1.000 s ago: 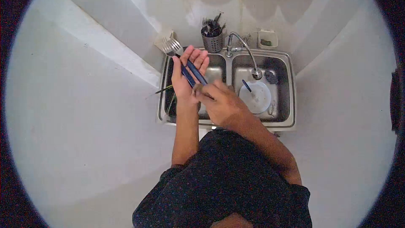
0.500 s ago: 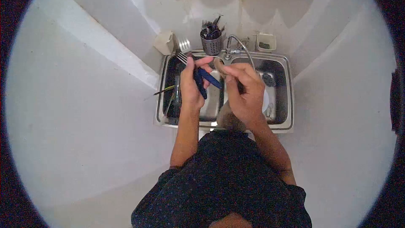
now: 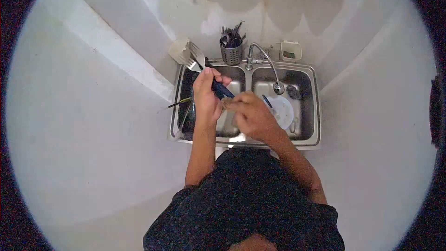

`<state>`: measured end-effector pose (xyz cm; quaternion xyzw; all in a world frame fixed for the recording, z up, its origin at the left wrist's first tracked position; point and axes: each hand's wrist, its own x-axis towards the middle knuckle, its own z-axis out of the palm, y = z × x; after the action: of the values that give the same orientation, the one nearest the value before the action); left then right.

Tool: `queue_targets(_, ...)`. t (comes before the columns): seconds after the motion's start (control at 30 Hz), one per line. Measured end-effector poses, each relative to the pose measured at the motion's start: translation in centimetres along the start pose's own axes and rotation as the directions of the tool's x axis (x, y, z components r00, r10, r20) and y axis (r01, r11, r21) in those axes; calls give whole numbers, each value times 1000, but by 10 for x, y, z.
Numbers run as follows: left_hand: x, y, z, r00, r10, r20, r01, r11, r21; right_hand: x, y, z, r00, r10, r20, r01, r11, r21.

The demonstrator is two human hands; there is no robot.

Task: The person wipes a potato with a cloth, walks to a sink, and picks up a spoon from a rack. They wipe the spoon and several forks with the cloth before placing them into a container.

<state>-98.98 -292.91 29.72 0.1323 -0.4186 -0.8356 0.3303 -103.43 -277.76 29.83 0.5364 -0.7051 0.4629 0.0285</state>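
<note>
Two forks [image 3: 198, 56] with dark blue handles are gripped in my left hand [image 3: 205, 94], tines pointing up and away over the left basin. My right hand [image 3: 254, 117] is closed, with its fingertips at the lower end of the fork handles. A small brownish bit shows at those fingertips, blurred, and I cannot make out what it is. Just beyond the right hand, a dark blue handle [image 3: 267, 101] shows against a white plate [image 3: 284, 111] in the right basin. Whether that handle lies on the plate or is in my hand cannot be told.
The double sink [image 3: 317, 111] has a curved faucet [image 3: 267, 56] at its back. Behind it stand a metal cutlery holder [image 3: 231, 55] and a white container [image 3: 291, 51]. A dark scrubber [image 3: 293, 92] lies in the right basin. Thin sticks [image 3: 179, 103] jut over the left rim.
My right hand has moved down and left to the ends of the fork handles; the brownish oval piece above its fingers no longer shows there. The forks have shifted slightly left. More of the plate shows.
</note>
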Motion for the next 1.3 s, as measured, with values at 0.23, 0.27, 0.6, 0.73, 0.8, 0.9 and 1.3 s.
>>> queue_targets(0.23, -20, -3, 5, 990, -108, 90, 73, 943, 324, 33, -19, -43, 937, -184, -298, 132, 974, -183)
queue_targets(0.27, -25, -4, 9, 988, -121, 98, 73, 917, 391, 35, -18, -40, 950, -182, -255, 124, 965, -229)
queue_targets(0.6, -38, 7, 10, 937, -275, 214, 75, 760, 646, 44, 24, -34, 857, 11, -515, -59, 995, -77)
queue_targets(0.73, -36, 6, 7, 937, -257, 237, 91, 833, 545, 39, 12, -24, 772, 532, -348, -151, 686, 712)
queue_targets(0.8, -35, 4, 5, 933, -264, 244, 105, 849, 517, 29, 7, -21, 797, 594, -106, -340, 588, 734)
queue_targets(0.9, -32, 0, 8, 945, -243, 217, 102, 853, 512, 24, 8, -2, 890, 421, -176, -227, 742, 630)
queue_targets(1.3, -30, -2, 9, 893, 121, 433, -448, 324, 834, 20, 15, 4, 812, 571, 120, -421, 432, 797)
